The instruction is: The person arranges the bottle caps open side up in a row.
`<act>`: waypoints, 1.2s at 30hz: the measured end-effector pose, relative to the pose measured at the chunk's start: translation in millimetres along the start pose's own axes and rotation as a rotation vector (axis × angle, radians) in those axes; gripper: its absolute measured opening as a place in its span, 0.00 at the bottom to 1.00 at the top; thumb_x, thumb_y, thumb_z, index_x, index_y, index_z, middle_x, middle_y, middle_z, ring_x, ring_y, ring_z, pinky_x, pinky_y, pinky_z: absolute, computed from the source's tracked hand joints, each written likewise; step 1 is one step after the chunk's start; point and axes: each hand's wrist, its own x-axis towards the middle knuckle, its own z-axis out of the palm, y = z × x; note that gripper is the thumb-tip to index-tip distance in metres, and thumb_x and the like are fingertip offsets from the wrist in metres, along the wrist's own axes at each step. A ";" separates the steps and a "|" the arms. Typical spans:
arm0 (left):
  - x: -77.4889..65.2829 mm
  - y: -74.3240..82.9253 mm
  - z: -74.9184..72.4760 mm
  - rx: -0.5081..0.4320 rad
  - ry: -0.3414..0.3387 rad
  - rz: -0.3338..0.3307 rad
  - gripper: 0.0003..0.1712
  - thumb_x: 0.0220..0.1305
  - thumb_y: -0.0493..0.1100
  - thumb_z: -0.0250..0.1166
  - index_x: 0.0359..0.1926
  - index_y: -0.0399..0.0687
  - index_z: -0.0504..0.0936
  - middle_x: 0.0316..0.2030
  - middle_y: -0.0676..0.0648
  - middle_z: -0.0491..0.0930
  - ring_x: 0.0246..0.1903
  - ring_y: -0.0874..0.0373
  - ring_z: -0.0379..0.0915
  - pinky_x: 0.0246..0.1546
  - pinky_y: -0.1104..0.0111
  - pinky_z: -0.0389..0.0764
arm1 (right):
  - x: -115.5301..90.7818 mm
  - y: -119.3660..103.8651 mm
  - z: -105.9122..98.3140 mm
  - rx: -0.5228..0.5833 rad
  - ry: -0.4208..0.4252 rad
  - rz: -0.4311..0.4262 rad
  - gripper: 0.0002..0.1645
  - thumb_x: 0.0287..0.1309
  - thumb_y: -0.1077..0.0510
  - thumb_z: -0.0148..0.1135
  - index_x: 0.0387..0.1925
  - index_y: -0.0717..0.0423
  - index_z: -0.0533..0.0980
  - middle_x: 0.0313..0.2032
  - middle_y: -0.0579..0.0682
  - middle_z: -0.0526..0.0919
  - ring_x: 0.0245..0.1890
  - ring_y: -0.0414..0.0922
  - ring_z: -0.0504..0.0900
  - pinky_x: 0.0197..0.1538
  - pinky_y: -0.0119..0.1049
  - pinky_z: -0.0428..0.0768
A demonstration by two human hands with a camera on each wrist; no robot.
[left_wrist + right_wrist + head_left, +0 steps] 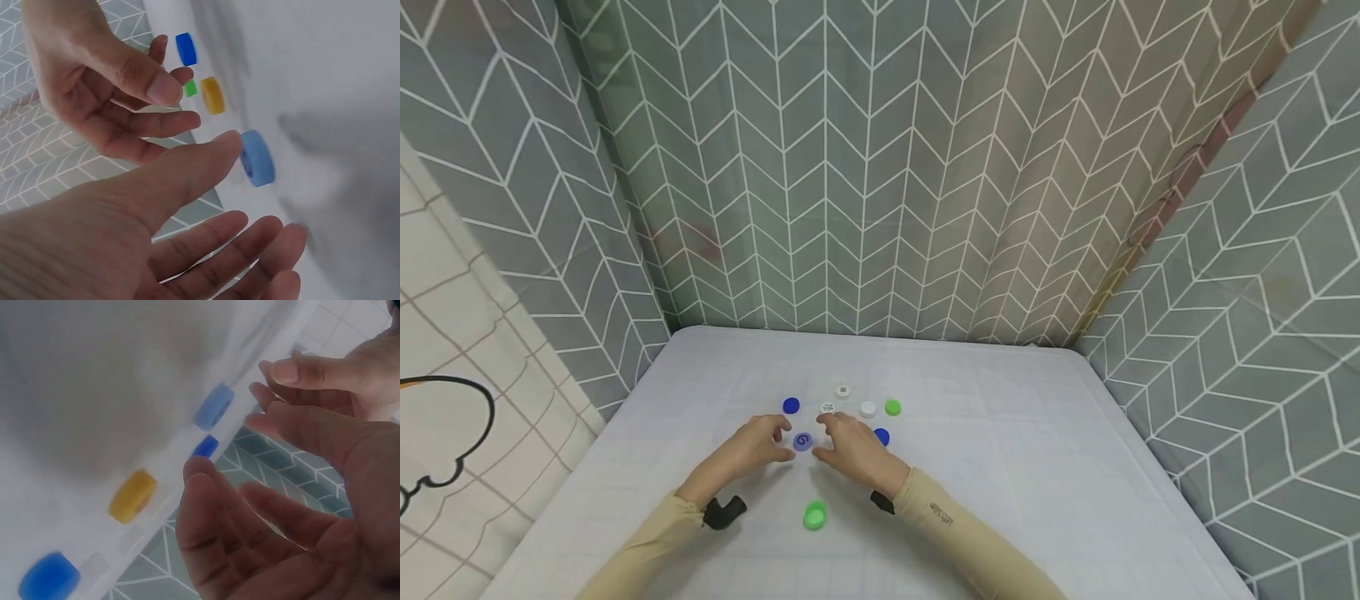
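Between my two hands a light blue bottle cap (802, 442) with a dark mark on its top lies on the white table. My left hand (752, 443) is just left of it, thumb and fingers apart and holding nothing. In the left wrist view, that thumb overlaps the edge of the light blue cap (259, 159). My right hand (856, 452) hovers on the other side, fingers loosely bent, with nothing in its grasp. A yellow cap (132, 496) shows near the right fingertips in the right wrist view; in the head view the right hand hides it.
A green cap (815, 515) lies nearer the front, hollow side up. Farther back are a dark blue cap (791, 405), several white caps (868, 409) and a small green cap (892, 407). Another blue cap (882, 437) sits beside the right hand. Patterned curtains (865, 167) surround the table (1037, 467).
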 end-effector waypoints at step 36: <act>11.8 -2.8 23.8 0.044 0.056 0.014 0.14 0.47 0.38 0.75 0.38 0.42 0.85 0.27 0.50 0.74 0.26 0.59 0.67 0.27 0.68 0.70 | 23.3 6.5 28.7 -0.080 -0.007 -0.027 0.12 0.50 0.59 0.71 0.39 0.54 0.84 0.32 0.46 0.82 0.31 0.37 0.77 0.34 0.26 0.75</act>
